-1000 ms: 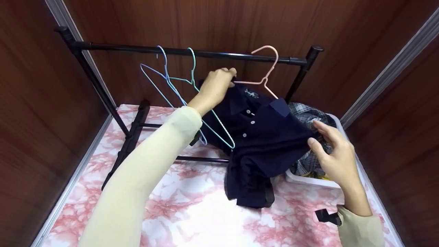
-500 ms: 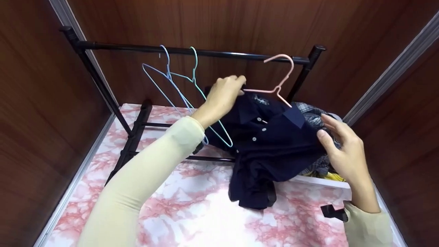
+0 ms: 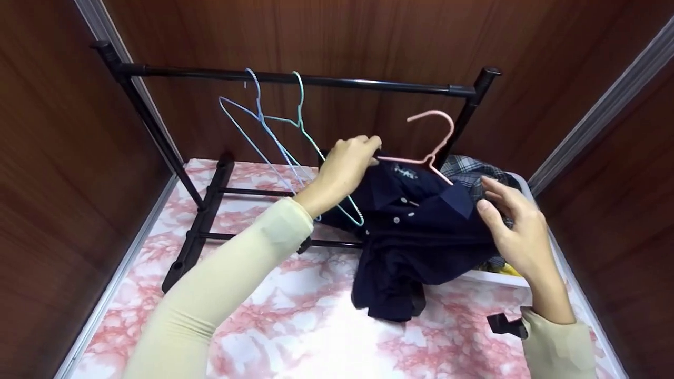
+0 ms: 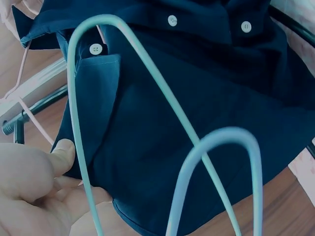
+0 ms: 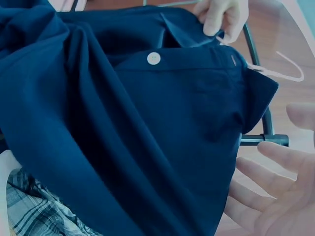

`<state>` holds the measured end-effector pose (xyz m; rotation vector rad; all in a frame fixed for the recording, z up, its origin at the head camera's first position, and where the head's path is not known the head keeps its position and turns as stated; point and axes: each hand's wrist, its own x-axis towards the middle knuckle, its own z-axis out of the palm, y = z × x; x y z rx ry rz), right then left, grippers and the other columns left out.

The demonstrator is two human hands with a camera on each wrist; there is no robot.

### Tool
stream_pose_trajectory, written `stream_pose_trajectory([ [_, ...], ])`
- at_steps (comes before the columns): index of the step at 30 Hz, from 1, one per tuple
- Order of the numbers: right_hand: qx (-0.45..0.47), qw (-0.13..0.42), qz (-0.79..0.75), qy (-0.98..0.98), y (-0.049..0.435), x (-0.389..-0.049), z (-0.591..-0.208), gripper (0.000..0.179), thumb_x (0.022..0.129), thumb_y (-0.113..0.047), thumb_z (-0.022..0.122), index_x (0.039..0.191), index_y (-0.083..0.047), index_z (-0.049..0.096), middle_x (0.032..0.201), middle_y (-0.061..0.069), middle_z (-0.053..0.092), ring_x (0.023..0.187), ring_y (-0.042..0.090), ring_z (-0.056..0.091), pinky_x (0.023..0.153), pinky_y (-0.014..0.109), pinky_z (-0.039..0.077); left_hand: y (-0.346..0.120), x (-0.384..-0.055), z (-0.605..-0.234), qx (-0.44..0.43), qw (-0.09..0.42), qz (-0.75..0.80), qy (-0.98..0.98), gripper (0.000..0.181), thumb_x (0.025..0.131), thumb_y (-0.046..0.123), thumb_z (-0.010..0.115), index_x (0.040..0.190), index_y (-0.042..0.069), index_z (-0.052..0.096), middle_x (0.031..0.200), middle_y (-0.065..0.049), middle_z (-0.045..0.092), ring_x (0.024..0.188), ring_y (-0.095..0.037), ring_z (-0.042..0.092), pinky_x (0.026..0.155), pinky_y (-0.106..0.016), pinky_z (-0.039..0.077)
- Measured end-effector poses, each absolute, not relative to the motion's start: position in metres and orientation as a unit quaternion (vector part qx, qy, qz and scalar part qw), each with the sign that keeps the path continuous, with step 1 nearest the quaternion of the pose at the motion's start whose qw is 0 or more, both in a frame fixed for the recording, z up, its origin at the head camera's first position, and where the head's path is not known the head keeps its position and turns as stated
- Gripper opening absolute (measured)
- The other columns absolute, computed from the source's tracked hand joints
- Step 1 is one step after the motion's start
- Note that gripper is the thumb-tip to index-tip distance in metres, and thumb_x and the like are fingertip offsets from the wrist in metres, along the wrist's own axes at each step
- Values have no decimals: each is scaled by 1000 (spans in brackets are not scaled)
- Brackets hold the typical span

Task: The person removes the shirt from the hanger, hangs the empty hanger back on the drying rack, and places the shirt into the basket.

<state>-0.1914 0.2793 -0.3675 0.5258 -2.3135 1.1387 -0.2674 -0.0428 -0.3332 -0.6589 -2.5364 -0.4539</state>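
A navy polo shirt (image 3: 421,247) with white buttons hangs on a pink wire hanger (image 3: 430,158), whose hook stands below the rack's top bar. My left hand (image 3: 345,166) pinches the shirt's collar and shoulder, with the hanger's arm coming out beside the fingers. In the left wrist view, the thumb (image 4: 64,155) presses on the collar's edge. My right hand (image 3: 518,229) is by the shirt's other shoulder, fingers spread and holding nothing. The right wrist view shows its fingers (image 5: 266,179) right at the shirt's edge, the palm facing the cloth.
A blue hanger (image 3: 258,113) and a green hanger (image 3: 299,123) hang on the black rack's top bar (image 3: 358,82), in front of the shirt's left side. A white basket (image 3: 500,279) with plaid clothing (image 3: 466,167) stands at the right. Wooden panels (image 3: 337,31) enclose the space.
The pink hanger and shirt, held by my left hand, have come down from bar height and shifted right. My right hand moved right, then slightly back left, staying beside the shirt.
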Motion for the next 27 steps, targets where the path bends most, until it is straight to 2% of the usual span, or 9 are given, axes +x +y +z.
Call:
stream_pose_trajectory([
  [3, 196, 248, 425, -848, 277, -192, -370, 43, 103, -8, 67, 146, -13, 66, 137, 3, 67, 120, -3, 63, 105, 11, 45, -40, -265, -339, -248, 234, -166, -925, 21, 103, 22, 65, 113, 4, 66, 107, -13, 75, 102, -42, 74, 81, -51, 62],
  [8, 202, 240, 431, -846, 274, -194, -375, 44, 102, -6, 68, 146, -12, 66, 136, 11, 69, 116, -1, 65, 100, 11, 47, -37, -261, -347, -248, 227, -166, -927, 26, 102, 28, 66, 114, 5, 68, 104, -13, 74, 98, -42, 75, 80, -50, 61],
  [17, 194, 233, 387, -871, 272, -201, -388, 38, 103, -17, 70, 141, -17, 70, 129, 8, 75, 104, -11, 64, 91, 8, 46, -35, -254, -359, -250, 239, -164, -924, 23, 102, 27, 68, 111, 5, 67, 100, -13, 74, 92, -43, 75, 76, -50, 62],
  [23, 194, 252, 334, -887, 273, -207, -400, 32, 98, -22, 79, 129, -16, 78, 118, 5, 78, 85, -4, 63, 79, 12, 44, -37, -254, -365, -241, 232, -161, -928, 25, 101, 28, 68, 108, 5, 66, 99, -13, 73, 93, -43, 75, 77, -51, 62],
  [27, 203, 261, 318, -888, 274, -211, -405, 31, 96, -21, 82, 126, -15, 79, 114, 5, 80, 88, 1, 66, 78, 11, 45, -39, -255, -369, -243, 228, -155, -930, 26, 101, 28, 68, 108, 3, 66, 99, -14, 74, 93, -43, 75, 76, -50, 62],
])
